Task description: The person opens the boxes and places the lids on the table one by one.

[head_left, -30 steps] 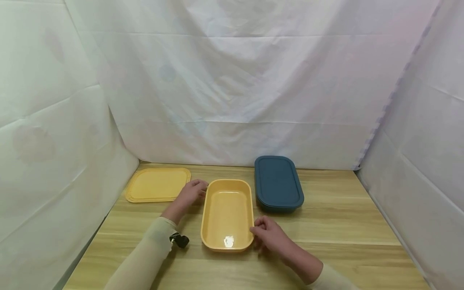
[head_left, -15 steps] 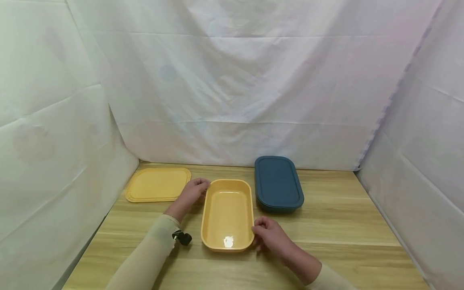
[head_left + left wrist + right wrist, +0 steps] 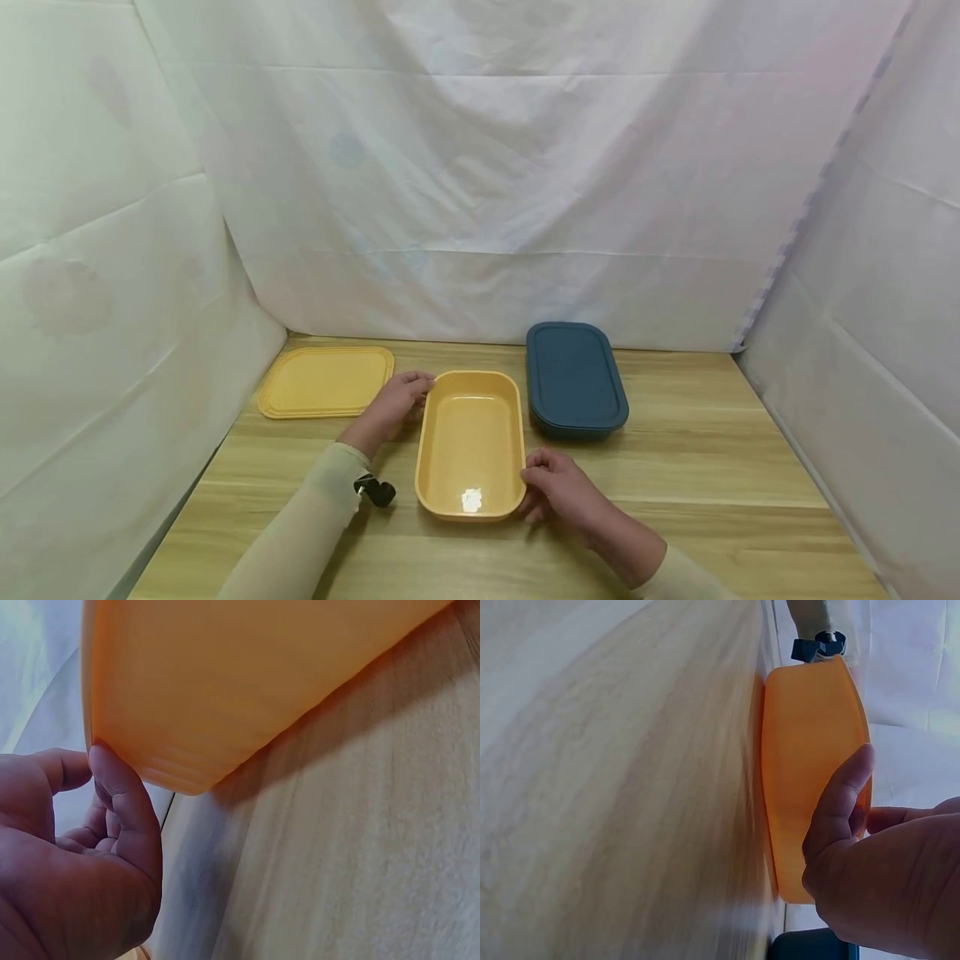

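Observation:
A yellow rectangular food container (image 3: 472, 442) stands lidless on the wooden table, its inside facing up and bare. My left hand (image 3: 395, 406) pinches its rim near the far left corner. In the left wrist view, thumb and forefinger meet at that rim while the other fingers of the left hand (image 3: 90, 847) curl below. At the near right side, my right hand (image 3: 562, 492) holds the rim. The right wrist view has the fingers of my right hand (image 3: 885, 862) on both sides of the container's edge (image 3: 810, 772).
A flat yellow lid (image 3: 327, 382) lies at the back left, beside my left hand. Behind and to the right stands a dark blue container (image 3: 577, 379) with its lid on. White cloth (image 3: 480, 183) hangs behind the wooden table (image 3: 712, 467) and along both sides.
My left hand has shifted very slightly right at the container's rim. The right hand's fingertips have moved slightly too. Container, lid and blue box look the same as before.

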{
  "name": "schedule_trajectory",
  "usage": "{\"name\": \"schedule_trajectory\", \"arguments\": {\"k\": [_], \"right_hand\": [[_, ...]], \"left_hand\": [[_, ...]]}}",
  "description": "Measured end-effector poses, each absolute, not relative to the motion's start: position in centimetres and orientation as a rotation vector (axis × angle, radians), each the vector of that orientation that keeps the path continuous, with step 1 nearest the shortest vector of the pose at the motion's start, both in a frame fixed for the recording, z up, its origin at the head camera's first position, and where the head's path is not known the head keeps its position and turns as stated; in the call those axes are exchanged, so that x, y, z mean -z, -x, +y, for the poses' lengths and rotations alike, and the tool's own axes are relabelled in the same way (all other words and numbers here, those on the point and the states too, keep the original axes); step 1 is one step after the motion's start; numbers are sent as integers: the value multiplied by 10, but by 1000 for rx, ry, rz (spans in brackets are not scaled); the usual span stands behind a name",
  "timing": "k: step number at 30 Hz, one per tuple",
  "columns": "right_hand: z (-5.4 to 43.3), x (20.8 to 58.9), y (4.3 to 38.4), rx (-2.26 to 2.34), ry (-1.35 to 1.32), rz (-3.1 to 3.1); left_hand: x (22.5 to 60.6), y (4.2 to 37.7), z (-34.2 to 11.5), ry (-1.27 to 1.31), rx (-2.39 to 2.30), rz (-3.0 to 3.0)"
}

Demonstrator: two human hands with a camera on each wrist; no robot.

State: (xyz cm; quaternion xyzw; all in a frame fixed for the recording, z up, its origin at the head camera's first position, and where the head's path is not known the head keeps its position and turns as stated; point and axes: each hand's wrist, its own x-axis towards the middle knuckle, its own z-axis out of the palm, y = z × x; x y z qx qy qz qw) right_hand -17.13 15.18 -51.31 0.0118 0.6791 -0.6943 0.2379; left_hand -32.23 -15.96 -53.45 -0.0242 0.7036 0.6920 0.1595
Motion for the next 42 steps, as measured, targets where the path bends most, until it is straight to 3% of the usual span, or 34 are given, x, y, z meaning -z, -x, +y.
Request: {"name": "schedule_trajectory", "arguments": {"k": [42], "right_hand": [[148,514,180,2023,-87,1704]], "left_hand": [[533,323,-162,14,-1970,1949]]}}
